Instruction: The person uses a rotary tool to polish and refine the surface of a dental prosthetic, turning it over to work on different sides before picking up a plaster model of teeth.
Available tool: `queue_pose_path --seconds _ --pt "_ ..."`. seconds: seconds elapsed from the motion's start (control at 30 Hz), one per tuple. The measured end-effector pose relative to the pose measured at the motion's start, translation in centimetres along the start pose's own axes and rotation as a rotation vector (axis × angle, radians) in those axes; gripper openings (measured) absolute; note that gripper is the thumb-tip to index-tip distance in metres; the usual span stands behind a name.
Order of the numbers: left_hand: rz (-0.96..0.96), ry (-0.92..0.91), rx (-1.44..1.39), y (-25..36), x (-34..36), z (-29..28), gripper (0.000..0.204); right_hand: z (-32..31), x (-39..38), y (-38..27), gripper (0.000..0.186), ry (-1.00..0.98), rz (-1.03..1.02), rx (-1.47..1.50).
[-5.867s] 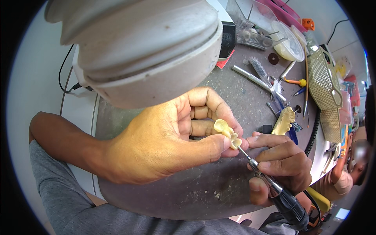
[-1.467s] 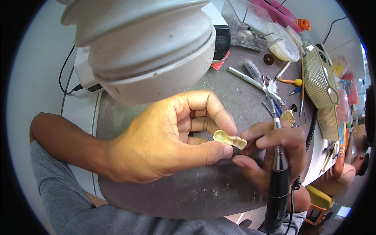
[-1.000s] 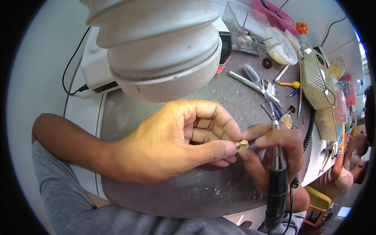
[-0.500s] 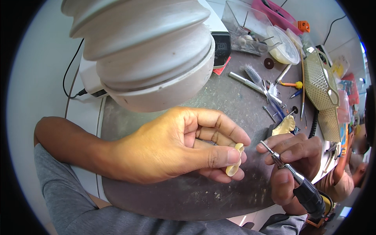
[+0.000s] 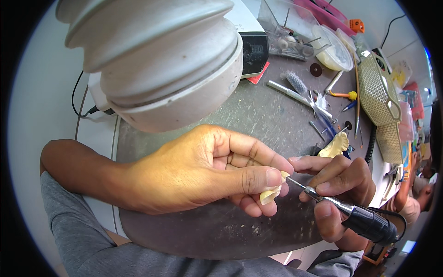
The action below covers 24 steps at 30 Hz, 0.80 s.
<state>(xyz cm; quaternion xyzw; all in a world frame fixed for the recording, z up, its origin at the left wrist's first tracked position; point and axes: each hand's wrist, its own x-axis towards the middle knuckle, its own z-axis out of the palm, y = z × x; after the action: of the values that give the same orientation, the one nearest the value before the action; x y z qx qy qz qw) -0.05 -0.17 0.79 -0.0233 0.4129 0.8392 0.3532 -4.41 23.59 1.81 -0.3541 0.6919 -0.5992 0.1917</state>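
Note:
Between thumb and fingers, my left hand [image 5: 207, 171] pinches a small cream dental piece [image 5: 270, 195], which looks like a few joined tooth crowns. My right hand [image 5: 346, 184] grips a black and silver rotary handpiece [image 5: 369, 224] like a pen. Its thin bur points left, and the tip is at or very close to the upper right end of the dental piece; whether they touch I cannot tell. A fingertip of my right hand meets or nearly meets my left fingers. Just beyond the right hand lies a cream plaster-like cast [image 5: 335, 145], partly hidden.
A wide white corrugated hose [image 5: 170, 101] hangs over the grey work mat [image 5: 203, 235]. Back right are a brush [image 5: 296, 83], a metal rod [image 5: 300, 98], a clear bin [image 5: 286, 27], a round tub [image 5: 333, 51] and a perforated basket [image 5: 376, 92]. Another person [image 5: 408, 203] sits far right.
My right hand has brought the handpiece leftward, so its bur has come from apart to the dental piece. The handpiece lies flatter, and the dental piece has tilted slightly in my left fingers.

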Motion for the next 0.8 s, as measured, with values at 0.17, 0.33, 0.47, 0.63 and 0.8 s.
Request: queue_pose_path --seconds 0.17,0.33,0.47,0.63,0.8 --pt "0.002 -0.008 0.003 0.07 0.04 0.03 0.033 -0.19 0.07 0.31 0.026 -0.011 -0.027 -0.021" --pt "-0.011 0.003 0.001 0.10 -0.03 0.10 0.034 -0.33 0.25 0.33 0.026 -0.040 -0.030 -0.049" --pt "-0.011 -0.017 0.004 0.00 0.04 -0.13 0.034 -0.42 0.34 0.28 0.028 -0.053 -0.017 -0.064" --pt "-0.042 -0.012 0.017 0.21 -0.06 -0.11 0.034 -0.50 0.55 -0.19 0.028 -0.039 0.052 0.011" --pt "-0.043 -0.021 0.003 0.09 0.01 -0.29 0.034 -0.85 0.80 -0.35 0.025 -0.079 0.067 0.006"
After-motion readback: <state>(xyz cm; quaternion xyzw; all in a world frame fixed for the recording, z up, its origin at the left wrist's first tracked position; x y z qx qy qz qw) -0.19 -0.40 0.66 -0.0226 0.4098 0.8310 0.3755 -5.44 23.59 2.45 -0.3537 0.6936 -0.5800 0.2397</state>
